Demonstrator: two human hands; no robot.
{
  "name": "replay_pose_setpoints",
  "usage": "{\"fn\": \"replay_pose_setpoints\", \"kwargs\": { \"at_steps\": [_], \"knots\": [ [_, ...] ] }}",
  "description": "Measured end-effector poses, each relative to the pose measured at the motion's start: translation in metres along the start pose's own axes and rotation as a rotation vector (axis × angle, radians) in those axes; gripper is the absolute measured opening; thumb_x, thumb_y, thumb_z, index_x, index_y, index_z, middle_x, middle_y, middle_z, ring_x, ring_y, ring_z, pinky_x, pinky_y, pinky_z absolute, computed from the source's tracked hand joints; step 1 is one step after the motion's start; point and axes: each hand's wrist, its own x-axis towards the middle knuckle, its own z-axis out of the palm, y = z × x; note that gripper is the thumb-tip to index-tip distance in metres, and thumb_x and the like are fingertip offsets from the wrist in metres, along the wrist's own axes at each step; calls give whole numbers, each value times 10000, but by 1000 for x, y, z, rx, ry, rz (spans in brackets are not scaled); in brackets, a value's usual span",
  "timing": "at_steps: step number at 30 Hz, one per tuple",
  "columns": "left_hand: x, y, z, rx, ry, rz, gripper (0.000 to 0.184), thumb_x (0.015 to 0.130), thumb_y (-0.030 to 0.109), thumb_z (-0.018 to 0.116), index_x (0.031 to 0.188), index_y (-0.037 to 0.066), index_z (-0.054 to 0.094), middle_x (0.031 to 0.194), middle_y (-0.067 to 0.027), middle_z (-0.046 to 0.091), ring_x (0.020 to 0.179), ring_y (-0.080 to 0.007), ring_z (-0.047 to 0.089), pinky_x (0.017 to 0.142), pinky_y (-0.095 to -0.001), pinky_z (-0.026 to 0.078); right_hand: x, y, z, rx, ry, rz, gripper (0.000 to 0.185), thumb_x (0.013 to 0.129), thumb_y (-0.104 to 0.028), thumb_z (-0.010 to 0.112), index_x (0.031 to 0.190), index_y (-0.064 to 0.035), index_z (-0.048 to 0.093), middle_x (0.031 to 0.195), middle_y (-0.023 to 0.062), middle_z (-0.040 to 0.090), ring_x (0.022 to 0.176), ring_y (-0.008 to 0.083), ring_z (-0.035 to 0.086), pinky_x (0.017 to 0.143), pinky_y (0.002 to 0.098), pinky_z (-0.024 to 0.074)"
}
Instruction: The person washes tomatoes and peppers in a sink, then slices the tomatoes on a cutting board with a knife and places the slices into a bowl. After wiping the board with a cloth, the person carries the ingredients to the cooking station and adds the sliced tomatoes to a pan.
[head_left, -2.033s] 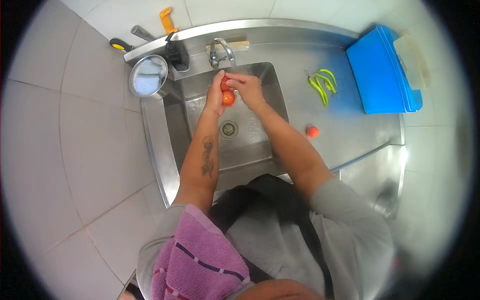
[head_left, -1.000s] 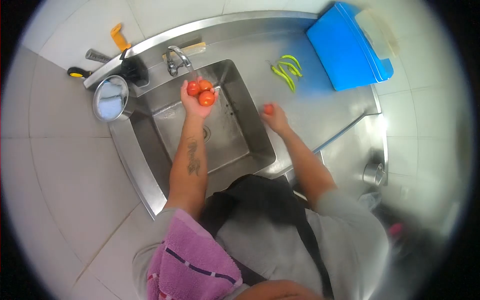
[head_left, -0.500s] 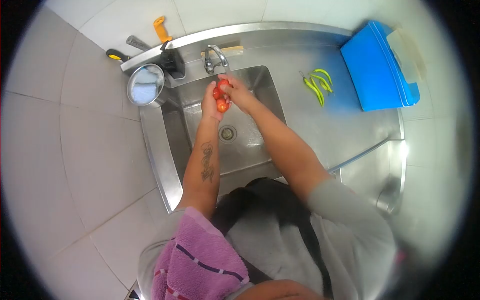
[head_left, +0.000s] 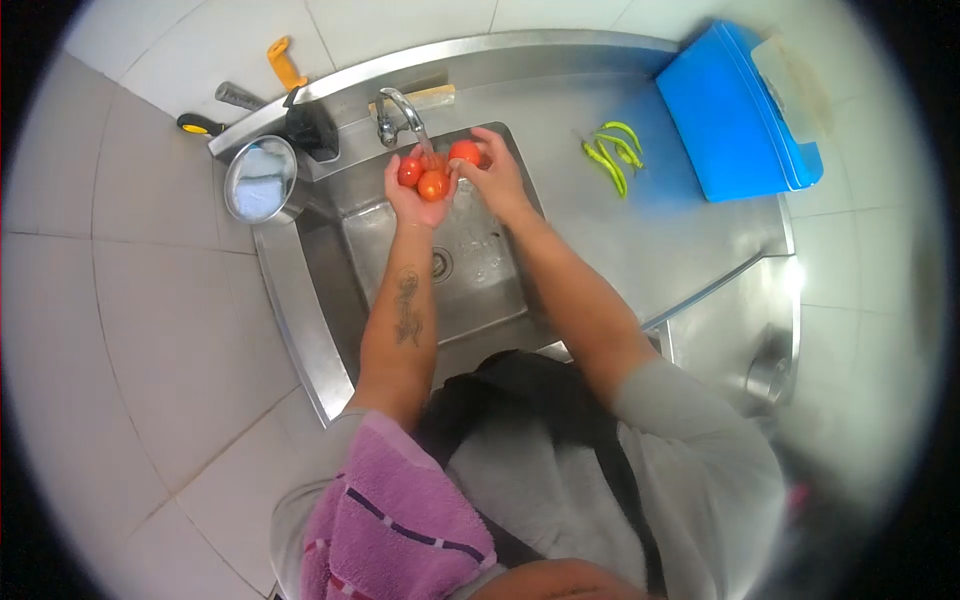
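Over the steel sink [head_left: 480,300], my left hand [head_left: 415,210] is cupped palm up around red tomatoes [head_left: 433,186], at least two of them showing. Water from the curved faucet [head_left: 408,105] runs down onto them. To the right of it, my right hand [head_left: 500,180] grips one more red tomato [head_left: 464,152] between thumb and fingers, slightly apart from the others.
Several green chili peppers [head_left: 612,160] lie on the steel counter to the right, near a blue box [head_left: 735,120]. Left of the faucet stand a black bottle [head_left: 312,128] and a metal pot [head_left: 232,190] holding pale sponges or cloths. A yellow-handled tool [head_left: 285,62] leans at the back wall.
My right hand has moved away to the right with one tomato, while the others stay in my left hand under the faucet. The whole view has shifted slightly.
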Motion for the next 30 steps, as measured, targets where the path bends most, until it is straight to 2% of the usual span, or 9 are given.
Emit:
{"fn": "replay_pose_setpoints", "kwargs": {
  "at_steps": [2, 4, 5, 7, 10, 17, 23, 26, 30],
  "knots": [
    [-16, -14, 0, -67, -56, 47, 559, 933, 590, 559, 1280, 152, 582, 1279, -62, 610, 1262, -358, 542, 1086, -613, 405, 3, 5, -3, 10, 4, 6, 520, 918, -352, 781, 1345, -111, 608, 1175, 156, 719, 1031, 256, 703, 921, 370, 555],
    [-15, -26, -12, -121, -128, 37, 580, 942, 604, 529, 1307, 154, 566, 1293, -72, 610, 1293, -362, 524, 1096, -641, 384, 3, 3, -6, -594, -91, -37, 557, 875, -406, 804, 1326, -120, 647, 1221, 198, 701, 1067, 321, 696, 960, 413, 549],
    [-15, -31, -13, -177, -208, 40, 602, 951, 617, 500, 1335, 156, 551, 1306, -81, 611, 1324, -366, 506, 1107, -669, 363, 4, 9, -8, -598, -86, -32, 557, 875, -406, 804, 1326, -120, 647, 1221, 198, 701, 1067, 321, 696, 960, 413, 549],
    [-17, -33, -19, -160, -160, 56, 594, 950, 608, 519, 1327, 151, 555, 1316, -95, 607, 1312, -363, 519, 1096, -658, 384, 5, 20, -9, -902, -49, -353, 569, 885, -417, 790, 1361, -144, 638, 1183, 214, 668, 1102, 378, 642, 994, 445, 510],
    [-13, -29, -24, -66, -82, 72, 584, 943, 605, 544, 1307, 149, 580, 1311, -122, 616, 1264, -358, 563, 1050, -596, 456, 0, -8, -17, -594, -325, 9, 594, 882, -405, 793, 1393, -154, 624, 1168, 201, 652, 1144, 376, 632, 986, 431, 514],
    [3, -25, -45, 49, -152, -47, 564, 944, 585, 577, 1296, 145, 604, 1290, -157, 643, 1134, -358, 642, 947, -517, 546, -3, 9, -13, -486, -235, -125, 584, 874, -371, 802, 1389, -158, 629, 1176, 198, 635, 1008, 337, 647, 902, 418, 529],
    [-9, -31, -30, -56, -83, 27, 549, 922, 559, 607, 1250, 118, 618, 1242, -149, 656, 1085, -351, 659, 839, -475, 584, 2, -12, -17, -490, -389, -14, 623, 864, -358, 819, 1417, -160, 609, 1189, 185, 639, 1074, 319, 625, 949, 410, 513],
    [0, -29, -45, -83, -300, 9, 600, 933, 559, 579, 1374, 153, 597, 1302, -164, 644, 1124, -354, 644, 908, -477, 573, 0, -2, -15, -438, -379, -150, 615, 883, -368, 804, 1431, -171, 606, 1170, 183, 641, 1070, 318, 628, 977, 403, 504],
    [5, -24, -55, -181, -161, -34, 641, 920, 556, 609, 1414, 148, 582, 1387, -192, 597, 1145, -353, 624, 879, -449, 588, -2, 1, -7, -309, -224, -63, 651, 891, -367, 792, 1459, -136, 573, 1280, 205, 646, 1158, 357, 624, 1018, 423, 495]
  ]
}}
